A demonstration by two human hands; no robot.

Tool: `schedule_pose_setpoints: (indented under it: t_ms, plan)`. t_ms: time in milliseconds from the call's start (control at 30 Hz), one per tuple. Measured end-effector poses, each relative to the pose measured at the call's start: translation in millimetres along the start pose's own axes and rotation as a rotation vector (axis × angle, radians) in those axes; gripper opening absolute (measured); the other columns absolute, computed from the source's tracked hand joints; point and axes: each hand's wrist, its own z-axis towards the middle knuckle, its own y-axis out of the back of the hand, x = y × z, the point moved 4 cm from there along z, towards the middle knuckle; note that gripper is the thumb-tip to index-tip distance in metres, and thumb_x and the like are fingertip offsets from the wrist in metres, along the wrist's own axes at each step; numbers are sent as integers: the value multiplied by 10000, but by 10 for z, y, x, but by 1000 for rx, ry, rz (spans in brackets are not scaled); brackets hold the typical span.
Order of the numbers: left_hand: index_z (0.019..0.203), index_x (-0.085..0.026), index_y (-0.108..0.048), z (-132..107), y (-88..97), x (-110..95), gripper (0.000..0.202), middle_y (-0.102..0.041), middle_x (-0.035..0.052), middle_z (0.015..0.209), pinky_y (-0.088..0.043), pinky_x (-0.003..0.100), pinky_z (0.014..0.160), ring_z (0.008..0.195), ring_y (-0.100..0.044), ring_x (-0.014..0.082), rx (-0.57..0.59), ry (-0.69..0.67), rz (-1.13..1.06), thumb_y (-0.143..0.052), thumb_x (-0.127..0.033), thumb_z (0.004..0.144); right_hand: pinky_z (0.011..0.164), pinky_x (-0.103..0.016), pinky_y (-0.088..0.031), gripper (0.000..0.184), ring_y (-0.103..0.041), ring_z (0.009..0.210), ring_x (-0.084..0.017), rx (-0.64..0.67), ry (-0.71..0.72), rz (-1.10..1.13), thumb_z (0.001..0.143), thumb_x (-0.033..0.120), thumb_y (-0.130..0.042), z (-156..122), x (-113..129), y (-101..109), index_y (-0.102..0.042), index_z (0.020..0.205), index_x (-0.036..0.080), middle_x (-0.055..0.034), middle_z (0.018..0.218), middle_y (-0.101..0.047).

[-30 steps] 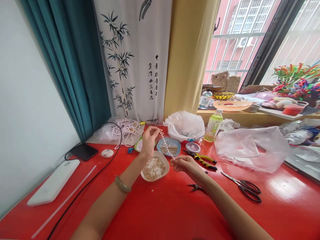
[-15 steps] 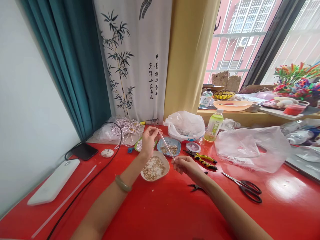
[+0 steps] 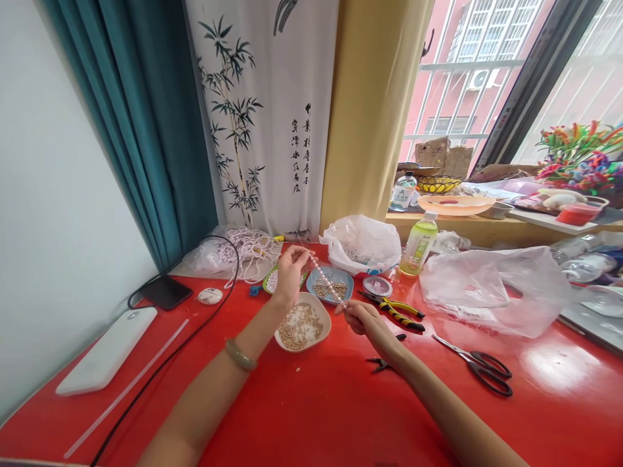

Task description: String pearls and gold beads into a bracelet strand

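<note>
A strand of small pinkish-white beads [image 3: 328, 280] is stretched at a slant between my two hands. My left hand [image 3: 293, 272] pinches its upper end, with a thin thread poking out above the fingers. The lower end is pinched in my right hand [image 3: 361, 318]. Under the strand stand a white dish [image 3: 321, 332] of gold and pale beads and a blue dish [image 3: 346, 280] of gold beads. A green dish [image 3: 267, 283] with pale beads is partly hidden behind my left hand.
Yellow-black pliers [image 3: 400, 314], small dark pliers [image 3: 379, 364] and scissors [image 3: 479, 366] lie at the right. Behind are a heap of bead strands [image 3: 248, 250], a plastic bag [image 3: 363, 243] and a green drink bottle [image 3: 418, 245]. A white power bank [image 3: 107, 350] and black cable [image 3: 195, 344] lie left.
My right hand has shifted slightly right and up, holding its end of the strand. My left hand stays almost in place. The whole view has moved slightly.
</note>
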Motion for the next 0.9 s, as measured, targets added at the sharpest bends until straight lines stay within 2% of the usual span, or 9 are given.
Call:
schedule_pose_setpoints:
  t_ms: [133, 233, 300, 400, 500, 633, 700, 900]
  plan:
    - [710, -160, -511, -6, -6, 7, 140, -599, -3, 740, -456, 227, 621, 640, -558, 95, 6, 5, 8, -624, -215, 647, 429, -241, -142, 224, -199, 428, -85, -57, 18, -53, 763, 291, -385, -8, 22, 21, -545, 670, 165, 69, 492, -228]
    - [712, -160, -514, -16, -16, 27, 137, -601, -2, 739, -455, 231, 625, 640, -563, 98, 14, 10, 17, -622, -214, 649, 495, -250, -265, 225, -337, 475, -112, -79, 46, -99, 746, 268, -398, 3, 53, 35, -542, 598, 178, 40, 480, -348]
    - [712, -159, -517, -25, -23, 37, 132, -601, 0, 737, -456, 237, 631, 635, -565, 99, 23, 13, 22, -621, -213, 651, 616, -269, -323, 224, -441, 617, -151, -91, 73, -130, 725, 253, -421, 15, 72, 52, -542, 550, 182, 0, 583, -473]
    - [711, -158, -522, -37, -30, 46, 129, -602, 3, 746, -459, 242, 646, 645, -566, 101, 39, 16, 28, -622, -215, 654, 730, -275, -317, 206, -460, 796, -185, -93, 103, -154, 703, 240, -441, 21, 84, 79, -550, 537, 184, -22, 766, -529]
    - [712, -159, -520, -40, -30, 61, 128, -602, 3, 756, -462, 243, 652, 656, -567, 102, 50, 15, 30, -620, -218, 659, 668, -270, -319, 207, -448, 689, -161, -60, 98, -149, 723, 231, -397, 7, 68, 82, -541, 582, 183, -10, 679, -509]
    - [720, -158, -524, -36, -29, 91, 118, -602, 4, 756, -462, 237, 648, 660, -565, 100, 65, 15, 28, -613, -217, 668, 515, -251, -267, 186, -303, 483, -116, -23, 79, -114, 740, 229, -333, -9, 45, 50, -478, 628, 193, 50, 507, -324]
    - [719, -158, -525, -32, -28, 102, 122, -601, 3, 754, -461, 234, 645, 661, -565, 100, 66, 17, 27, -616, -219, 665, 481, -247, -227, 173, -252, 463, -107, -23, 70, -104, 736, 230, -326, -10, 43, 33, -468, 643, 192, 59, 507, -267]
    - [715, -160, -519, -22, -20, 103, 134, -600, -1, 750, -459, 231, 640, 649, -562, 95, 54, 20, 21, -622, -222, 657, 478, -256, -193, 203, -233, 479, -108, -66, 67, -111, 747, 258, -331, -33, 76, 15, -471, 619, 185, 52, 524, -250]
